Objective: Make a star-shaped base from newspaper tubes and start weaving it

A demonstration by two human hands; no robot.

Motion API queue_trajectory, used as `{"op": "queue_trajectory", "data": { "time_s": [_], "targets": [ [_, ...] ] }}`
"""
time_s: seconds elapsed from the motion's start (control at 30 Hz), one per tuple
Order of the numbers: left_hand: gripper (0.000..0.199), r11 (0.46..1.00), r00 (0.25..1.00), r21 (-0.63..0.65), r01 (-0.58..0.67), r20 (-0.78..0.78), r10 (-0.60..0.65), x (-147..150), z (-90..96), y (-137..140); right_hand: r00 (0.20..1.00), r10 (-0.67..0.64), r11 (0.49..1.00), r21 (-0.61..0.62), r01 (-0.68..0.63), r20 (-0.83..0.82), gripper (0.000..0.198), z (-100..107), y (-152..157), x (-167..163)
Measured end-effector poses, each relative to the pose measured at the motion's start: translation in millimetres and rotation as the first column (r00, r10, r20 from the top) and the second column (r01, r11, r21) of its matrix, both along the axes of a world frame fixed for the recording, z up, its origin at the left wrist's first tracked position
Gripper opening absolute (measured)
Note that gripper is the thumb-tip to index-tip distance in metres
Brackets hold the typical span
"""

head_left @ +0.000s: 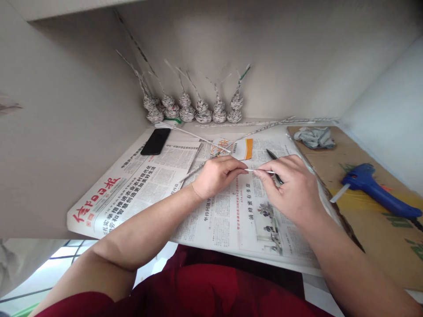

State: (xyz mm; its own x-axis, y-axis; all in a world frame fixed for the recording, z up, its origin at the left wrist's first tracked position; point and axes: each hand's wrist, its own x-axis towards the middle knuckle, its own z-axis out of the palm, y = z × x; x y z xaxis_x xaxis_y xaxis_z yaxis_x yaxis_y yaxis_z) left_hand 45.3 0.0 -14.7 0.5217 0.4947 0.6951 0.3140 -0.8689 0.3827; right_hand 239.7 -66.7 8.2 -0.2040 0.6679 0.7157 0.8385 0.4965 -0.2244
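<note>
My left hand [218, 175] pinches a thin rolled paper stick [250, 170] above the newspaper [221, 220]. The fingertips of my right hand [292, 187] close on the same stick a short way to the right, leaving a small white stretch bare between both hands. A greyish length of rolled paper [192, 173] shows to the left of my left hand; whether it is the same piece is hidden. Behind my right fingers lies a dark, pointed tool [271, 154], partly covered. An orange and white card [244, 149] and loose paper sticks [198, 137] lie just beyond my hands.
Several woven paper gourds [203, 112] stand along the back wall. A black phone [155, 141] rests on the newspaper at left. On the cardboard [373, 237] at right are a blue glue gun [380, 189] and a crumpled cloth [315, 137]. Side walls enclose the table.
</note>
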Motion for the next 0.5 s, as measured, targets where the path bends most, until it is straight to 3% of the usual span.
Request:
{"op": "queue_trajectory", "data": {
  "time_s": [0.2,0.5],
  "targets": [
    [0.012,1.000,1.000,-0.018,0.023,-0.013,-0.024,-0.2,-0.7,0.5,0.997,0.061,0.994,0.091,-0.065,0.051,0.010,3.0,-0.5,-0.2],
    [0.010,0.999,1.000,-0.047,0.023,-0.015,-0.024,-1.3,-1.2,0.7,0.990,0.100,0.987,0.117,-0.111,0.100,0.012,3.5,0.4,1.4]
  ]
}}
